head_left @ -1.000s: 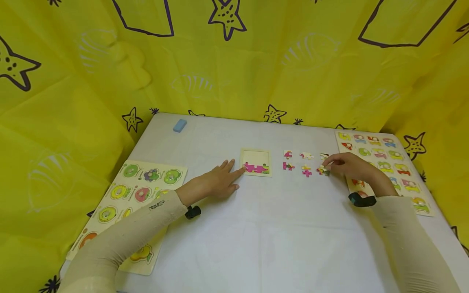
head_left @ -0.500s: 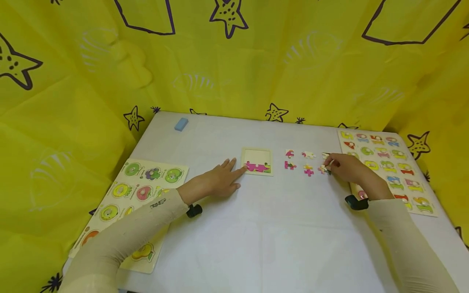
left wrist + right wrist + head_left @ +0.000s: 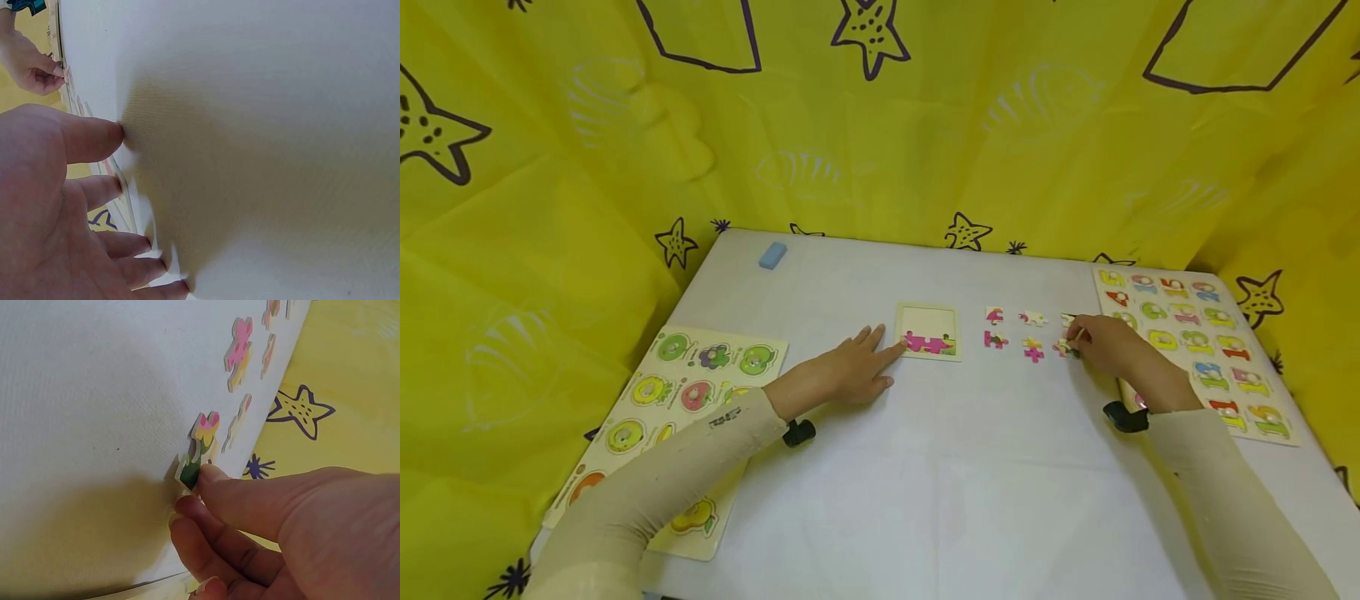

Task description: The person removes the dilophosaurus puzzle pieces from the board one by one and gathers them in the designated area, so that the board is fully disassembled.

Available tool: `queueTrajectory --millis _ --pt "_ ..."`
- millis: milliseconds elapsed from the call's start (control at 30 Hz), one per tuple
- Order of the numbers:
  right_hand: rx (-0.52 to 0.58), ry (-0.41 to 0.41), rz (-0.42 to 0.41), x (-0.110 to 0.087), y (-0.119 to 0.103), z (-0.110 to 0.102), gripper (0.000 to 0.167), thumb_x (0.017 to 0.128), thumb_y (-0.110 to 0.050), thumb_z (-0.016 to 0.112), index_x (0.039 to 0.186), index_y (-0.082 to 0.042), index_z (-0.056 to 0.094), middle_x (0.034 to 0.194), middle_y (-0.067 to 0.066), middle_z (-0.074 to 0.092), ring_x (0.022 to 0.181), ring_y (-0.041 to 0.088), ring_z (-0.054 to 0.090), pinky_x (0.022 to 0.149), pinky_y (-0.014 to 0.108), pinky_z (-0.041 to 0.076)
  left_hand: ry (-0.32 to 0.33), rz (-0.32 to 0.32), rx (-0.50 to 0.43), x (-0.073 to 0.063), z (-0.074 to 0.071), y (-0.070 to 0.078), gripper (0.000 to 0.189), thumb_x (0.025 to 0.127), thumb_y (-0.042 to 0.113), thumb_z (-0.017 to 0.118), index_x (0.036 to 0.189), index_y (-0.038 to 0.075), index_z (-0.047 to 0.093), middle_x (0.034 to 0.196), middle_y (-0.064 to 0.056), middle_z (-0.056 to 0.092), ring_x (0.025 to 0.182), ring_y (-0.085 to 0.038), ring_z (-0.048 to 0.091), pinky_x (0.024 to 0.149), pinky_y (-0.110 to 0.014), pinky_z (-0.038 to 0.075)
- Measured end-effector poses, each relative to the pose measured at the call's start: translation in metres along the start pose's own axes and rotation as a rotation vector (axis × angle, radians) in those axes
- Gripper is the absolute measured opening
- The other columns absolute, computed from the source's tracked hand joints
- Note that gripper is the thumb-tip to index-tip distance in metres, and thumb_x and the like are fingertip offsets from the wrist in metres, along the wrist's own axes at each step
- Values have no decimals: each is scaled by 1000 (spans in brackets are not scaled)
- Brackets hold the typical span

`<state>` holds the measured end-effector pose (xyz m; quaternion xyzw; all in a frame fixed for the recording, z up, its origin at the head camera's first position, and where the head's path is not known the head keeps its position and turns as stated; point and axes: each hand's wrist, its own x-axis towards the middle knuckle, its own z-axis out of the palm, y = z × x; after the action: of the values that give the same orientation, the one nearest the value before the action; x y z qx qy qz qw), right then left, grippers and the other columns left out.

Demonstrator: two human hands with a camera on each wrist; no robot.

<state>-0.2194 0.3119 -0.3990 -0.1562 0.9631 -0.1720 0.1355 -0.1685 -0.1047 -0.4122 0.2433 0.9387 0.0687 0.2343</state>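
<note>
My left hand (image 3: 859,367) lies with fingers spread on the white table, its index fingertip at the lower left corner of a small square puzzle frame (image 3: 957,325). Joined pink jigsaw pieces (image 3: 928,343) fill the bottom of that frame. To the right, my right hand (image 3: 1108,346) pinches a jigsaw piece (image 3: 199,450) with green, yellow and pink on it between thumb and fingertips. Loose pieces sit left of that hand in two rows, among them a pink-and-yellow one (image 3: 1033,350) and a pink one (image 3: 995,340). Part of another piece (image 3: 1067,317) shows just beyond my right fingers.
A fruit peg board (image 3: 692,442) lies at the left under my left forearm. At the right is a number board (image 3: 1217,358), partly behind my right hand. A light blue block (image 3: 772,255) stands near the back left edge. Yellow curtain (image 3: 880,150) surrounds the table.
My right hand has shifted slightly, its wrist moving left, and the piece at its fingertips has turned a little. My left hand stays at the frame's corner.
</note>
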Motion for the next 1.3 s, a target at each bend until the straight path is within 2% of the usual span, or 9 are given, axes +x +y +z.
queueTrajectory --millis 267,467,700,800,933,1100,1167,1300 --pt "-36 -25 29 -1 -2 0 15 104 -6 61 110 7 62 99 26 65 89 38 59 83 56 51 9 8 7 0 0 -1 66 112 42 47 171 26 21 176 -21 8 163 -43 10 130 -57 20" --pt "-22 37 19 7 -22 3 18 105 -8 61 113 7 63 105 27 62 94 39 58 83 55 51 8 4 10 0 0 -2 65 112 41 47 171 26 21 176 -21 8 163 -43 10 130 -57 20" --pt "121 78 -86 36 -73 25 20 104 -8 64 120 5 67 110 23 64 97 34 60 85 47 54 5 8 -2 -1 -1 -1 66 112 40 47 171 25 20 176 -21 7 163 -43 9 130 -57 18" --pt "183 74 -121 50 -96 38 21 105 -8 63 122 3 67 114 21 64 101 33 60 90 47 53 4 10 3 -1 0 -1 66 113 40 46 171 25 20 176 -21 7 163 -43 9 130 -57 18" --pt "256 71 -207 69 -120 56 22 105 -9 63 125 0 68 120 18 64 107 32 62 97 48 54 2 3 6 -1 -1 -1 65 112 41 47 171 26 20 176 -21 7 163 -42 10 130 -56 19" --pt "326 32 -337 85 -139 74 26 105 -8 62 130 -1 66 125 16 65 110 30 63 99 47 55 -2 4 12 -1 -2 -1 66 112 41 47 171 26 21 176 -21 8 162 -43 11 130 -57 20" --pt "323 17 -377 87 -144 78 28 104 -6 62 131 1 65 125 18 65 109 30 63 98 46 55 0 12 14 -1 -2 -2 66 112 41 46 171 25 20 176 -21 7 162 -44 10 130 -58 20" --pt "294 -1 -404 87 -149 81 32 102 -2 64 133 3 65 122 19 63 104 28 62 94 43 54 9 25 25 -2 0 -3 66 113 42 45 171 24 19 176 -22 6 162 -44 10 129 -58 20"
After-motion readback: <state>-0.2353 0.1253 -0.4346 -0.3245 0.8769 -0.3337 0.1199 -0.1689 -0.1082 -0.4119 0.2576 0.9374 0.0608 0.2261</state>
